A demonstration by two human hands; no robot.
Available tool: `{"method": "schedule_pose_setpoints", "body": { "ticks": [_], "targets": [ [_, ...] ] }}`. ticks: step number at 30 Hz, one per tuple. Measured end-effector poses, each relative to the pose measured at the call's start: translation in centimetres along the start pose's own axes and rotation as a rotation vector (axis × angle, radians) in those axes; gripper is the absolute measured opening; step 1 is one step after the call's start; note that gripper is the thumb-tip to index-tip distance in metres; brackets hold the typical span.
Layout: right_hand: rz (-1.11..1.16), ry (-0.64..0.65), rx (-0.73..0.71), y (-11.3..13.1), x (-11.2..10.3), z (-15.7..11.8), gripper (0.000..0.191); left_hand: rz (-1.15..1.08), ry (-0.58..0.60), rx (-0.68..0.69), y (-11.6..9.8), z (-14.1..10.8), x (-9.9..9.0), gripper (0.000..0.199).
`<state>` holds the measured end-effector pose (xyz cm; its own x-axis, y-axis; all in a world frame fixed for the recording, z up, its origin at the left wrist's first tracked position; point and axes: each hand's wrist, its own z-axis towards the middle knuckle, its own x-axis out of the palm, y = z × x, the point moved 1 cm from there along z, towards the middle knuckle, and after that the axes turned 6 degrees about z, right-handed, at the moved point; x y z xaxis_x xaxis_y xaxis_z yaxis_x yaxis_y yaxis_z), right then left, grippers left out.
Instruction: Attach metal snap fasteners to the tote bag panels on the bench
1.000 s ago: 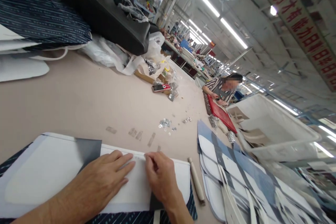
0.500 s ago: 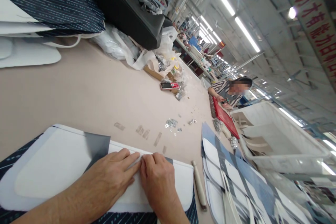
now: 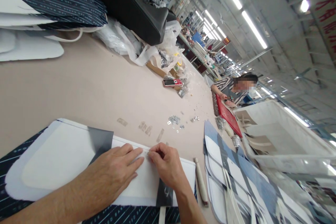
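Panel (image 3: 145, 186) under spread left fingers (image 3: 135, 154); right fingers (image 3: 156, 158) pinched together near far edge, contents unclear.

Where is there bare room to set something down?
The broadest bare patch of beige tabletop lies between the white, grey-banded panel and the clear plastic bags, left of the red-and-black phone. It is crowded on the right, where a pale, slender rod sits close beside stacked blue-and-white panels.

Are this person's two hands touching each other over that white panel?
Apart. The head view shows it: a narrow strip of the white panel is visible between the left hand and the right hand.
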<state>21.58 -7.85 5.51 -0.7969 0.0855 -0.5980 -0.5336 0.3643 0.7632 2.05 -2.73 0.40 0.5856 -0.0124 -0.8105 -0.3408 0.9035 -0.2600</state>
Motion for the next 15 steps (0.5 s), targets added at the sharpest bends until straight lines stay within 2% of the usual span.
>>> {"method": "schedule_pose_setpoints", "body": {
  "ticks": [6,15],
  "targets": [
    [0.062,0.067,0.060,0.4,0.0,0.7,0.016,-0.008,0.016,-0.004,-0.1,0.2,-0.1,0.024],
    [-0.150,0.091,0.062,2.1,0.1,1.7,0.020,-0.015,0.052,-0.010,0.0,0.1,0.1,0.023]
  ]
}}
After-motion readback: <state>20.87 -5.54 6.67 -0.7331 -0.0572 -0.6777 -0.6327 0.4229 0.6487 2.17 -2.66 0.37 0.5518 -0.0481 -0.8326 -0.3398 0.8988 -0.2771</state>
